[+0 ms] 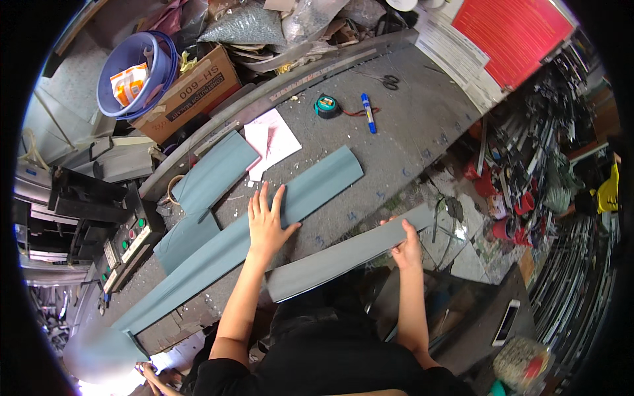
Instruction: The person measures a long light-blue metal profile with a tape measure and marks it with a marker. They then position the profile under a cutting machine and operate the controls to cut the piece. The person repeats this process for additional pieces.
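Note:
My left hand [267,221] lies with its fingers spread on a long grey-green strip [211,270], which runs slantwise along the workbench [389,152]. My right hand [407,247] grips the right end of a flat grey strip [343,257], thumb on top. That strip stretches leftward in front of my body, over the bench's near edge. Beyond my left hand lie a wider grey-green piece [214,173] and a smaller grey-green piece [187,241], partly covered by the long strip. White and pink paper [281,138] rests beside the wider piece.
A green-black tape measure [326,106], a blue marker [368,113] and scissors [388,81] lie farther back. Left stands a control box with buttons [125,247]. A purple basin [135,72] and cardboard box [191,96] sit behind. Another person's hand [150,373] shows lower left; a phone [506,323] lies right.

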Motion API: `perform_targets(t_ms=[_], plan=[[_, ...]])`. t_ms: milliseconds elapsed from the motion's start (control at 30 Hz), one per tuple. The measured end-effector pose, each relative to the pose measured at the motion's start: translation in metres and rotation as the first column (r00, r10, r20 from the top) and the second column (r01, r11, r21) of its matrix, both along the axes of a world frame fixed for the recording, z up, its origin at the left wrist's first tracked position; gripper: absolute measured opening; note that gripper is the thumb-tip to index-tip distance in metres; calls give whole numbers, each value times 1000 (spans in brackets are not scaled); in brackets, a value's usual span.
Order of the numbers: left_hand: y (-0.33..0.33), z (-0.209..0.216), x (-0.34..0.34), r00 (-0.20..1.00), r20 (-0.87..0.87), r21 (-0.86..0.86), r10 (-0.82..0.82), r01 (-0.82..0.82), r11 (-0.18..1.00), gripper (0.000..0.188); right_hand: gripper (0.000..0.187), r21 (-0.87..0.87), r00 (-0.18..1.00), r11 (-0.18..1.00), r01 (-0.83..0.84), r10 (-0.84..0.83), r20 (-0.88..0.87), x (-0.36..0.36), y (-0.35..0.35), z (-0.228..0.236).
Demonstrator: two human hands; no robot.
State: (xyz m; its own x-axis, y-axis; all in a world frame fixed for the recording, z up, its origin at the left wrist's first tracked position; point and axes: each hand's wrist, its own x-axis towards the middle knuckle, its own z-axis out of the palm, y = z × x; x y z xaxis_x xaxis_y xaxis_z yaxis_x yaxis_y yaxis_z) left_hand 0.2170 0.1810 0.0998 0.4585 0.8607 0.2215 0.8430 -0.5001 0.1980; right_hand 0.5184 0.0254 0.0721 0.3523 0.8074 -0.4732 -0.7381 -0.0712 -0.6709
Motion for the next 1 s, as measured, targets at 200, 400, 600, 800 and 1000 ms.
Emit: perform_targets(t_ms=[200, 400, 600, 800, 1000], plan=[[24, 1, -5, 997, -53, -152, -52, 44, 987, 109, 34, 14, 970, 970, -242, 241, 10, 9, 74, -13], [64, 25, -12, 999, -29, -121, 36, -39, 992, 103, 39, -66, 943, 944, -322, 314, -115, 5, 124, -13], [63, 14, 8, 983, -48, -200, 175, -181, 963, 88, 56, -278, 439, 404, -871, 895, -74, 56, 154, -8], [-18, 5, 97, 905, 216, -194, 366, -328, 924, 58, 53, -325, 73, 84, -942, 996, 45, 97, 177, 2], [-49, -1, 164, 806, 179, -242, 564, -520, 819, 70, 46, -283, -520, -472, -835, 845, 125, 98, 233, 24]])
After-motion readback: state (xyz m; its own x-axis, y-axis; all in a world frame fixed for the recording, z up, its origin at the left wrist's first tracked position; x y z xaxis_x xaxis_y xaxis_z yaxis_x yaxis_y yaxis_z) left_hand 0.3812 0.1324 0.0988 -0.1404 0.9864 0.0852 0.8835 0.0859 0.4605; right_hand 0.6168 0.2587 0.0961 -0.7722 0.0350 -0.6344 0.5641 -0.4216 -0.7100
